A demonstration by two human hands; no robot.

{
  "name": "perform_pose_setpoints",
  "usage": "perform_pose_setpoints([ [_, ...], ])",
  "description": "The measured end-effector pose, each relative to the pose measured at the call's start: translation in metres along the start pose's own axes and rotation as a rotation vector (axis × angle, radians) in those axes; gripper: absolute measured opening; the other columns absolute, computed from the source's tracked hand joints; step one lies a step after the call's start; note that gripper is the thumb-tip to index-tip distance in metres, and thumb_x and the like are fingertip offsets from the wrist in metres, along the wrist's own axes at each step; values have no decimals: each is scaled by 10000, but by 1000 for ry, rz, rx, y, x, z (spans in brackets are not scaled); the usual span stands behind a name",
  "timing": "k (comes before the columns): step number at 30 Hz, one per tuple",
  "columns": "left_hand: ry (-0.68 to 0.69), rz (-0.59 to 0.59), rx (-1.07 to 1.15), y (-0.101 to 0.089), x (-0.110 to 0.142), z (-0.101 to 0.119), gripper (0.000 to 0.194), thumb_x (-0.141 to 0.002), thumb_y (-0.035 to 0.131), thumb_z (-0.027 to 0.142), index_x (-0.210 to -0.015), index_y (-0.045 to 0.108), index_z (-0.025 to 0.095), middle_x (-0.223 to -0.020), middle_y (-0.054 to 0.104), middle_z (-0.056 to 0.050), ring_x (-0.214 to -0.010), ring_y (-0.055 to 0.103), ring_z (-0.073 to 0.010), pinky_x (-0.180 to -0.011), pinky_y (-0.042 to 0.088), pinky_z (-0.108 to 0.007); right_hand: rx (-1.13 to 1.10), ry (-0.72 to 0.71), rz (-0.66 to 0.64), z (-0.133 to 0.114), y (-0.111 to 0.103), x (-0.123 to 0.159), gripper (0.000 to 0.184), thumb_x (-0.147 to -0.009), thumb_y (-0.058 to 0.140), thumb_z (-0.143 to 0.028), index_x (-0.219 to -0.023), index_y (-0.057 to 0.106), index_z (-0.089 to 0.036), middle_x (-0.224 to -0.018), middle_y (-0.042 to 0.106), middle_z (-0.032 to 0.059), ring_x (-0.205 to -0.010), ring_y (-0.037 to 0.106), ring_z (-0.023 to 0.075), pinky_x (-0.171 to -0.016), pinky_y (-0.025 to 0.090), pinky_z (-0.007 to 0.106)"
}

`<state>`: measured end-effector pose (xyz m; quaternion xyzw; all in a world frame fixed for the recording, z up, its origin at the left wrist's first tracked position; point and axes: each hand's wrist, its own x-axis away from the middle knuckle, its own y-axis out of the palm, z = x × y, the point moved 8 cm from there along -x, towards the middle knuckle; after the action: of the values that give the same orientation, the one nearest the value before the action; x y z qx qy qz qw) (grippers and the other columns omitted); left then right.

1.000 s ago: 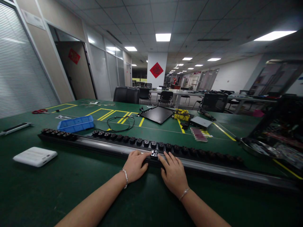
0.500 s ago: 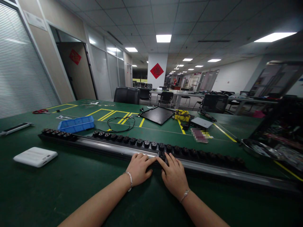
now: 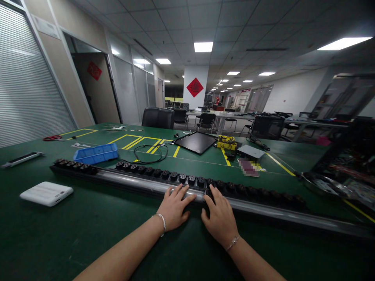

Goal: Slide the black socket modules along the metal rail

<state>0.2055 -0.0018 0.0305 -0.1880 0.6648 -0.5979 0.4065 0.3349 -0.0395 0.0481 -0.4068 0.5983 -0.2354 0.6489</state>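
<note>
A long black rail [image 3: 263,208] with a silvery strip lies across the green table [image 3: 73,234]. A row of small black parts [image 3: 164,173] sits along its far side. My left hand [image 3: 175,207] rests flat on the rail with fingers spread. Beside it, my right hand [image 3: 220,216] lies on the rail too, fingertips touching the row of black parts. Neither hand holds anything. Each wrist wears a thin bracelet.
A white flat device [image 3: 47,193] lies at the left. Behind the rail are a blue bin [image 3: 95,153], a black cable loop [image 3: 150,153], a black panel [image 3: 195,142], a yellow bundle [image 3: 226,142] and a grey box [image 3: 250,151]. A metal bowl [image 3: 322,185] sits right.
A small silver-topped part seen between my fingertips a second ago is out of sight now. Both hands shifted slightly right along the rail and my left fingers spread.
</note>
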Motion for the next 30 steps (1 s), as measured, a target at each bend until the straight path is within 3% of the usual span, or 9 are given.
perform_pose_setpoints([
  [5, 0, 6, 1, 0, 0, 0, 573, -777, 565, 401, -1313, 363, 382, -1440, 304, -38, -1322, 220, -290, -1036, 169, -538, 3, -29, 1, 7, -5, -4, 206, -851, 440, -261, -958, 586, -162, -1210, 483, 96, -1150, 393, 237, -952, 337, 360],
  [12, 3, 19, 7, -2, 0, 1, 564, -780, 570, 400, -1307, 366, 389, -1428, 327, -40, -1314, 236, -292, -1030, 182, -538, 41, 50, 22, 34, -10, -9, 229, -908, 373, -214, -875, 593, -158, -1013, 533, 93, -955, 478, 200, -864, 385, 318],
  [19, 5, 19, 7, -1, 0, 0, 554, -790, 559, 394, -1306, 360, 397, -1427, 327, -34, -1313, 238, -283, -1029, 188, -532, 25, 103, 31, 45, -9, -9, 257, -859, 388, -164, -1038, 570, -137, -1025, 524, 95, -951, 469, 206, -865, 382, 325],
  [30, 10, 29, 9, -2, 0, -1, 541, -798, 552, 388, -1306, 367, 389, -1429, 325, -34, -1308, 247, -285, -1034, 192, -526, 100, 233, -72, 80, -13, -3, 223, -806, 423, -166, -868, 637, -177, -1002, 517, 78, -917, 474, 203, -771, 411, 300],
])
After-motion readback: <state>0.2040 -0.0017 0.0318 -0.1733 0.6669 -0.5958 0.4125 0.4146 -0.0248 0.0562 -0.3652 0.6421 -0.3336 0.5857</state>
